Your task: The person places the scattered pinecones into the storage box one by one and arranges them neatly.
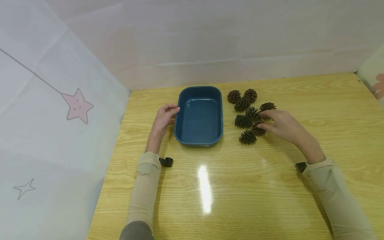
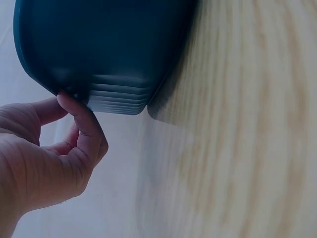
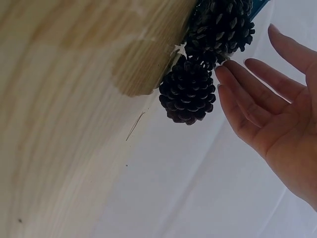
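Reading the views remotely, I log the right hand (image 1: pixel 282 124) as unclosed: fingers extended, thumb set apart, holding nothing, poised over the cones (image 1: pixel 242 104). Its tips sit right by the nearest ones; contact I cannot confirm. That spread presumably suits a cone's rough bulk. The left hand (image 1: pixel 164 119) has bent digits at the left rim of the box (image 1: pixel 199 116), which I read as a light pinch, probably to steady it. The cones lie in a loose cluster on the table (image 1: pixel 240 186), just right of the box, likely for a short reach. Axes: one cone (image 1: pixel 243 121) on the cluster's left edge lies on its side, long axis roughly left-right; which end is the tip, I cannot tell. The two farthest look round from above, so no clear axis. The box faces up, long axis running away from the person, one short side toward them.
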### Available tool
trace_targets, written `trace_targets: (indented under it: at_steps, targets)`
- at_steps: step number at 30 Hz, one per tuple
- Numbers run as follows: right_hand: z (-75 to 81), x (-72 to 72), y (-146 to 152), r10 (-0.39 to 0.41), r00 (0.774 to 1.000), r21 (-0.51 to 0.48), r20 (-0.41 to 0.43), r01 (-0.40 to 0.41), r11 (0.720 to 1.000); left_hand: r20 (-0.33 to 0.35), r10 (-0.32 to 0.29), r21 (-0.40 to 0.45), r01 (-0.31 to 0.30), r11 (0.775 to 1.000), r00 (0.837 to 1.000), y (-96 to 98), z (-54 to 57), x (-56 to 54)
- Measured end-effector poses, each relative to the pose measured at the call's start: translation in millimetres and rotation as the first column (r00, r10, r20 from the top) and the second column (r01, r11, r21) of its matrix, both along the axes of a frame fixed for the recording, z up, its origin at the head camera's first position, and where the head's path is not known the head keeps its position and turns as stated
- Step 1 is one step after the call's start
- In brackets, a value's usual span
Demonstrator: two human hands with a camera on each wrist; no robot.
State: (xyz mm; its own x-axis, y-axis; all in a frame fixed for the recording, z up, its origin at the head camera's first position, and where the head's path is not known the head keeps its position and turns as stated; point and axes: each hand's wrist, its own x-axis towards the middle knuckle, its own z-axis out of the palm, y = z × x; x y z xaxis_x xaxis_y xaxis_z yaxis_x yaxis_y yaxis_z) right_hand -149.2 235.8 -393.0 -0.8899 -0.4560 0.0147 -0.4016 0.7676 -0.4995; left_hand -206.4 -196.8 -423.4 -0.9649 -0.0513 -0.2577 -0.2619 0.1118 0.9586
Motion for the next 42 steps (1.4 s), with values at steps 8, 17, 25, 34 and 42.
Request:
trace_targets:
  at_steps: [8,17,25,34,42]
  targets:
    - [-1.0,-0.2,-0.5,0.014,1.000,0.010,0.013,-0.014,1.000,-0.004,0.006,0.000,-0.006,1.000,1.000,-0.1,-0.9,0.2]
    - [-2.1,0.7,-0.5,0.020,1.000,0.010,0.022,-0.020,1.000,-0.004,0.000,-0.007,0.000,1.000,1.000,0.3,1.3,1.0]
    - [-2.8,1.6,-1.0,0.019,0.999,0.014,0.036,-0.019,1.000,0.007,-0.009,-0.012,0.009,1.000,1.000,0.9,2.9,0.9]
    - [-3.3,0.3,-2.1,0.032,0.998,0.030,0.045,-0.033,0.999,0.014,0.003,-0.011,-0.003,1.000,1.000,0.6,2.6,0.5]
    - [-4.4,-0.5,-3.5,0.050,0.998,0.034,0.039,-0.051,0.998,0.018,0.003,-0.013,-0.003,1.000,1.000,0.7,2.0,0.6]
